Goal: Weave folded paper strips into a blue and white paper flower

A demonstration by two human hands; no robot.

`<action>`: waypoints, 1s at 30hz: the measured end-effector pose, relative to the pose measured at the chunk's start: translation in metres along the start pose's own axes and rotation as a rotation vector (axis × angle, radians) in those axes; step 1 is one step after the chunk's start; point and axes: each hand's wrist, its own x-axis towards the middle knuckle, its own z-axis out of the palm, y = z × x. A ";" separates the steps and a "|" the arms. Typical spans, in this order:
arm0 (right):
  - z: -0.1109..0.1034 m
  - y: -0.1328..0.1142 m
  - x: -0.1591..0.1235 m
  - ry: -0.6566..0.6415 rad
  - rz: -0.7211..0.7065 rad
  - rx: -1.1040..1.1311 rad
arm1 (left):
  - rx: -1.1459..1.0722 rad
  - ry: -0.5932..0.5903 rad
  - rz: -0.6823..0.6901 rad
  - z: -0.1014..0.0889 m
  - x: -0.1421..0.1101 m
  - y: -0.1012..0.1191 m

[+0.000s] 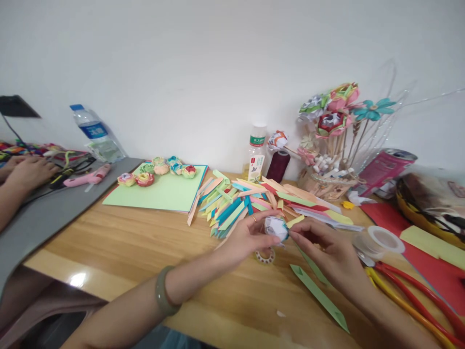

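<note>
Between the thumb and fingers of my left hand is a small white folded-paper flower with a touch of teal on its right side. My right hand pinches at that teal edge; the fingertips partly hide what they grip. Under my right hand a green paper strip shows in part, and a folded light-green paper strip lies nearer me. A heap of coloured folded paper strips lies just behind my hands. A small beaded ring rests on the table below the flower.
Several finished paper flowers sit on green paper sheets. Behind stand a bottle, a dark thread spool and a basket of paper flowers. Red-handled pliers and a clear spool lie right. Another person's hands are left.
</note>
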 end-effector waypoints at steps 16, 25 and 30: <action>0.006 0.005 0.004 -0.054 0.248 0.406 | 0.391 0.171 0.257 0.005 -0.006 -0.004; 0.008 0.007 0.004 -0.042 0.381 0.557 | 0.536 0.153 0.327 0.004 -0.008 -0.007; 0.009 0.008 0.002 -0.041 0.351 0.462 | 0.547 0.159 0.322 0.004 -0.008 -0.010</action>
